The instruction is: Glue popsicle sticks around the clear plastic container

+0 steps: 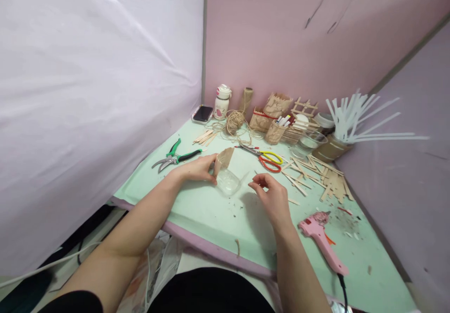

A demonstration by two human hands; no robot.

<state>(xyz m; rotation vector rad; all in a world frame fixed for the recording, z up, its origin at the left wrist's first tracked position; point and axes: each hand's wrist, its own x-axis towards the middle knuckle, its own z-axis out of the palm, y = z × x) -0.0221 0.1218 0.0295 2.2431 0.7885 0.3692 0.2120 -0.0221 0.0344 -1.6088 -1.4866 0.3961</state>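
Note:
My left hand (202, 168) grips a clear plastic cup (229, 184) at its left side, fingers and thumb closed on it. The cup lies tilted low over the table, and a brown wood-like piece (225, 158) stands against its far left side. To the right of the cup is my right hand (269, 191), apart from it, with thumb and fingers pinched together. Whatever is in that pinch, if anything, is too small to make out. Scissors (267, 158) with yellow and red handles lie beyond my right hand. Green-handled pruning shears (176, 156) lie beyond my left forearm.
A pink glue gun (323, 240) with a cord lies at right. Loose wooden sticks (330, 181) spread behind it. Along the back stand a twine ball (235, 121), a white bottle (222, 103), a phone (203, 114), a glass bowl (309, 144) and white glue sticks (351, 116).

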